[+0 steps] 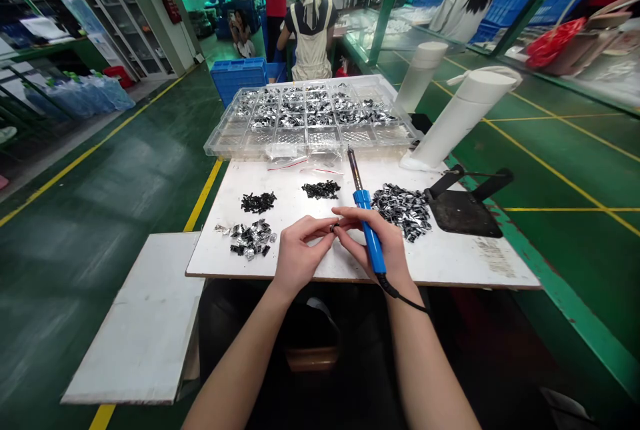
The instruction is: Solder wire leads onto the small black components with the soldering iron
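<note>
Above the front part of a white board (295, 269), my left hand (300, 250) and my right hand (383, 247) meet at their fingertips, both pinching one small dark part (333, 227). A blue soldering iron (371, 237) lies across my right hand, its metal tip pointing away and its black cable running over the wrist. Small black pieces sit in a left pile (259, 202) and a middle pile (321, 189). Silvery and black scraps (251, 239) are near my left hand. Beyond my right hand is a larger heap of shiny dark parts (401, 210).
A clear compartment tray (220, 143) of shiny parts stands at the back, with plastic bags (300, 157) before it. At right are a black stand (465, 211) and two white tubes (463, 117). A lower white board (135, 317) is at left. Several people are beyond.
</note>
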`<state>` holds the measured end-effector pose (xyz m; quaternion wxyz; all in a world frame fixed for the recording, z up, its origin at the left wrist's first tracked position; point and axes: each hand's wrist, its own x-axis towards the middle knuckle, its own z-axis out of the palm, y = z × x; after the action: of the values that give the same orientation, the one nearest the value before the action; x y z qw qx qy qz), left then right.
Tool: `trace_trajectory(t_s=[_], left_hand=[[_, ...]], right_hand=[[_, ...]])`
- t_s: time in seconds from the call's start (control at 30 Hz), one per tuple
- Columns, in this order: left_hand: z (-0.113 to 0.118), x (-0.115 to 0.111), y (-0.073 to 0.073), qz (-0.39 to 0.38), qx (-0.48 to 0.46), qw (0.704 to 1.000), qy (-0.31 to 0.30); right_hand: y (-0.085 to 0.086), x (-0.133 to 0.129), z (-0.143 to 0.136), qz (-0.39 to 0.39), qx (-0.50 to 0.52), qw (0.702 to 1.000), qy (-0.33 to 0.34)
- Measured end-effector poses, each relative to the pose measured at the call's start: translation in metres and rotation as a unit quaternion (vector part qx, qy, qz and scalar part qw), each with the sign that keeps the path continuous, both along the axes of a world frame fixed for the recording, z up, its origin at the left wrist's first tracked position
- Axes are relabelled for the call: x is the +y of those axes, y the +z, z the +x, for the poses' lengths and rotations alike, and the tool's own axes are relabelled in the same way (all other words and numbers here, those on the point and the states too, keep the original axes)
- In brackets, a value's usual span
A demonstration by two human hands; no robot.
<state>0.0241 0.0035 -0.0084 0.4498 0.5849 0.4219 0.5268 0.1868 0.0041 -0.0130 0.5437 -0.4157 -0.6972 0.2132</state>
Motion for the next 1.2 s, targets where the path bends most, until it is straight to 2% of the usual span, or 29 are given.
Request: trace_trajectory(t_s=[0.13,0.33,0.47,0.73,1.0,1.1,1.2], left_hand=[[0.001,0.000,0.000,-0.009,-0.001,1.000,0.002],[0.000,0.002,0.006,-0.086,-0.053,0.995,0.009],[-0.002,0.004,0.006,-0.121,-0.069,0.990,0.009],[-0.002,0.003,0.003,-0.128,-0.070,0.989,-0.016],[0.000,0.003,0.002,-0.095,-0.065,0.993,-0.022],[-0.002,0.003,0.005,-0.123,-0.068,0.990,-0.009],[-0.003,0.003,0.007,-0.142,-0.086,0.986,0.018]], right_hand=[[0.003,-0.001,0.001,-0.013,-0.004,1.000,0.010],[0.006,-0.005,-0.004,-0.036,0.069,0.997,-0.015],[0.003,-0.004,-0.004,-0.036,0.074,0.997,0.006],[0.005,-0.002,-0.002,-0.025,0.032,0.999,0.007],[0.004,-0.001,-0.001,-0.022,0.018,1.000,0.003],[0.003,-0.002,-0.006,-0.026,0.064,0.998,0.003],[0.006,-0.004,-0.012,-0.010,0.192,0.981,-0.023]])
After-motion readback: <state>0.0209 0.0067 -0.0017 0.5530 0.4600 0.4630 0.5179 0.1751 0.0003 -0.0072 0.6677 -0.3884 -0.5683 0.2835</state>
